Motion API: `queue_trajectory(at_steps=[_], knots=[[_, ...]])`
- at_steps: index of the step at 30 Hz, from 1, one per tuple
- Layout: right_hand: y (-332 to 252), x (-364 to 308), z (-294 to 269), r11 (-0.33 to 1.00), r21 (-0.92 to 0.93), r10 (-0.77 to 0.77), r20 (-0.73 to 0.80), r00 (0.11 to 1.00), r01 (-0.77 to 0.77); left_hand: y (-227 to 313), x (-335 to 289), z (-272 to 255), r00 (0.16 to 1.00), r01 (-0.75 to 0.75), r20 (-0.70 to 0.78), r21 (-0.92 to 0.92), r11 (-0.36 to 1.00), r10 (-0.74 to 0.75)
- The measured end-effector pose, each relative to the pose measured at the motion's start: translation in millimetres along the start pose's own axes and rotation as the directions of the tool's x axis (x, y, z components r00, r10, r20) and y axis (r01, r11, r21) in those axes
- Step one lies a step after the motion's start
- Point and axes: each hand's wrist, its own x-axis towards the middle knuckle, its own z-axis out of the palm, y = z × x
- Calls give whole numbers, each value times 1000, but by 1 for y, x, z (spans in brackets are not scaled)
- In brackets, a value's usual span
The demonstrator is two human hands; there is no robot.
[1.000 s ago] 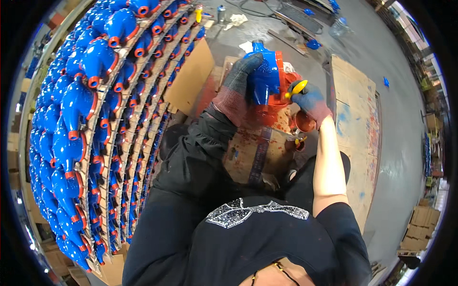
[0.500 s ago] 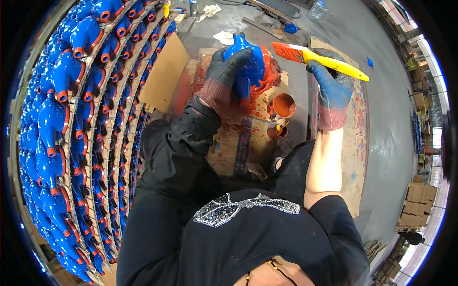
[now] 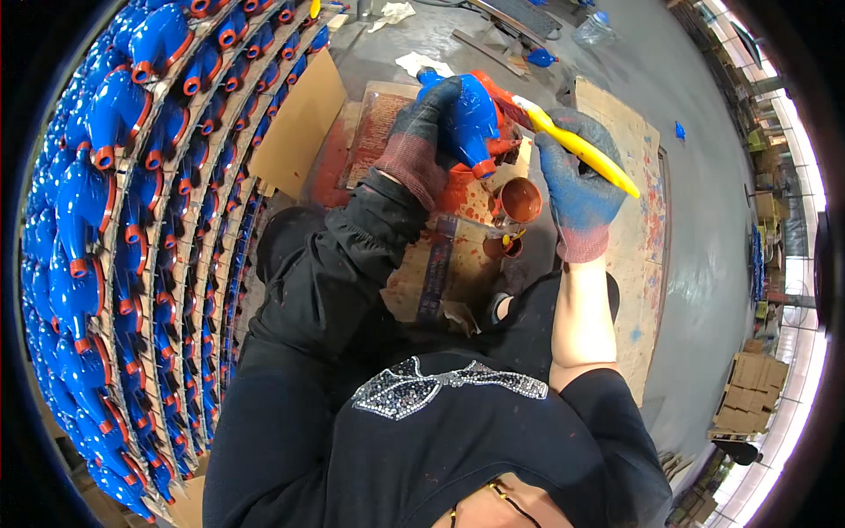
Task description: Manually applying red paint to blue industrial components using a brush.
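My gloved left hand is closed round a glossy blue pump casing with a red rim and a red-painted spout end, held tilted above the cardboard. In my gloved right hand is a paintbrush with a yellow handle. Its red-coated bristles touch the casing's rim on the right side. Below the casing stands a cup of red paint, with a smaller red pot nearer me holding something yellow.
Stacked layers of blue and red casings on cardboard rise along my left. A cardboard flap leans beside them. Paint-spattered cardboard lies on the right. A clear plastic bag and a loose blue casing are farther off.
My right hand has moved left and slightly down, bringing the bristles from apart onto the rim. My left hand has turned the casing, so its red-ended spout now points down and to the right.
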Motion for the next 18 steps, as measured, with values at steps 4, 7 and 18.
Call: queue_trajectory(at_steps=[4,7,18], knots=[[2,-6,3,997,-72,-24,-11,1000,24,3,2,-2,999,50,0,-186,981,-51],[6,-7,6,996,-42,-81,-3,997,81,10,3,-5,996,86,35,-298,951,-79],[39,-11,4,973,164,169,-22,985,-164,36,-10,-8,999,-31,14,-247,969,35]])
